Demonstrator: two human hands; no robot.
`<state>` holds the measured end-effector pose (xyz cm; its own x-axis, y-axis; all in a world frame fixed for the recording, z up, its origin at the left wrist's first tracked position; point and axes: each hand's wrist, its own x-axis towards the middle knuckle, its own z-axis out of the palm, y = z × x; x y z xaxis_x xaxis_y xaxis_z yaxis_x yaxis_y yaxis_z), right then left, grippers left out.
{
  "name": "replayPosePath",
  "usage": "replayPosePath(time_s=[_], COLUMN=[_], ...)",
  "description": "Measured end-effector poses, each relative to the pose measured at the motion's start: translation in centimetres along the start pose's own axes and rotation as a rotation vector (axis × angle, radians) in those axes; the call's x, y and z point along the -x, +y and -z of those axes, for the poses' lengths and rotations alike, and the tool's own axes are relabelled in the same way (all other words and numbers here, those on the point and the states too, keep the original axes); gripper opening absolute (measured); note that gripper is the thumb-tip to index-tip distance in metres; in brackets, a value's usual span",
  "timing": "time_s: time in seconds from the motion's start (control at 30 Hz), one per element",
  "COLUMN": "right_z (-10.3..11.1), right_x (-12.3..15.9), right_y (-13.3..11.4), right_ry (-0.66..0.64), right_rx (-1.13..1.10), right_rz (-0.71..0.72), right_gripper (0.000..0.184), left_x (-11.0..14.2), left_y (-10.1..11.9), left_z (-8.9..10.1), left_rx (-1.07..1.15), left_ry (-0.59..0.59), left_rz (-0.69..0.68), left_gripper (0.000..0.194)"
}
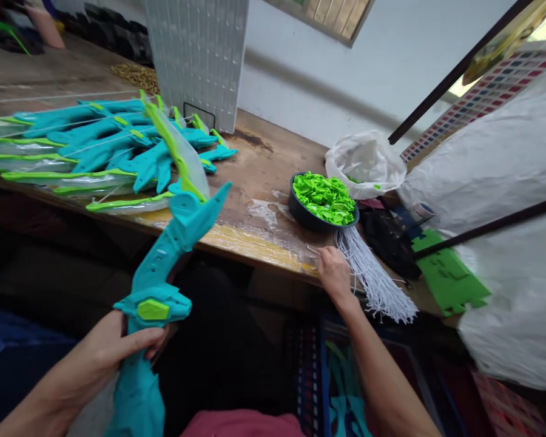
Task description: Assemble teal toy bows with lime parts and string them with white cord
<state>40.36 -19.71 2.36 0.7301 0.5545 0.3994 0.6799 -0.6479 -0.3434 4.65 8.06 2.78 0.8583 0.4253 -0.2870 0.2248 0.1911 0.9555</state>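
Observation:
My left hand (101, 351) is wrapped round the grip of a teal plastic toy bow (157, 261), held upright in front of the table edge. The bow has a lime-green hexagonal inset (153, 310) at its middle, and its upper limb ends in a lime and translucent tip (177, 149). My right hand (335, 272) is closed in a pinch at the table's front edge, and a short length of white cord (313, 249) sticks out from its fingers. Right beside it, a bundle of white cords (373, 280) hangs over the edge.
Several strung teal bows (113, 136) lie piled on the table (255, 164) at left. A dark bowl (300, 217) holds lime-green plastic pieces (323, 197), with a white plastic bag (366, 161) behind it. Below my right arm is a blue crate (307, 370) with teal parts.

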Motion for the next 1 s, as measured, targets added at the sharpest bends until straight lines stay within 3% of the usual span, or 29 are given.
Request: replayPosePath(time_s=[0.1,0.2,0.33,0.4,0.5,0.6,0.7,0.77,0.8,0.87,0.93,1.0], right_z=[-0.3,-1.3,-2.2,-2.3,-2.7,-3.6,-5.0,-5.6,-5.7,-5.6,-5.2,-5.1], right_x=[-1.4,-2.3,-3.5,-3.6,-1.5,3.6,9.3,12.3,13.4,14.6,14.8,14.5], right_y=[2.1,2.7,2.3,0.9,-4.0,-11.9,-19.8,-23.1,-24.0,-24.4,-23.7,-22.8], right_ry=[-0.029,-0.058,-0.033,0.019,0.057,-0.051,-0.384,-0.491,-0.57,-0.843,-1.115,-1.147], right_rx=[0.114,0.15,0.103,0.045,-0.072,-0.248,-0.644,-0.893,-1.023,-1.275,-1.467,-1.592], right_rz=[0.01,0.044,0.111,0.157,0.269,0.529,0.999,1.09,1.044,0.76,0.29,-0.184], right_gripper=[0.02,0.017,0.019,0.02,0.025,0.026,0.027,0.028,0.028,0.027,0.029,0.033], left_x=[0.1,0.4,0.8,0.8,0.5,-0.4,-1.3,-1.5,-1.5,-1.0,-0.1,1.1], left_y=[-1.0,-1.6,-1.8,-1.6,-1.4,-1.6,-2.3,-2.7,-2.9,-3.2,-3.5,-4.0], left_z=[-0.2,-0.3,-0.2,-0.1,-0.2,-0.7,-1.3,-1.5,-1.5,-1.1,-0.6,-0.1], left_rx=[-0.033,-0.032,0.017,0.069,0.228,0.412,0.567,0.612,0.612,0.579,0.533,0.482], left_ry=[0.039,0.058,0.045,0.043,-0.038,-0.166,-0.274,-0.297,-0.285,-0.231,-0.207,-0.222], left_rz=[0.065,0.098,0.073,0.085,0.083,0.086,0.151,0.17,0.167,0.154,0.164,0.189], left_gripper=[0.036,0.031,0.033,0.031,0.027,0.035,0.044,0.045,0.042,0.035,0.029,0.031])
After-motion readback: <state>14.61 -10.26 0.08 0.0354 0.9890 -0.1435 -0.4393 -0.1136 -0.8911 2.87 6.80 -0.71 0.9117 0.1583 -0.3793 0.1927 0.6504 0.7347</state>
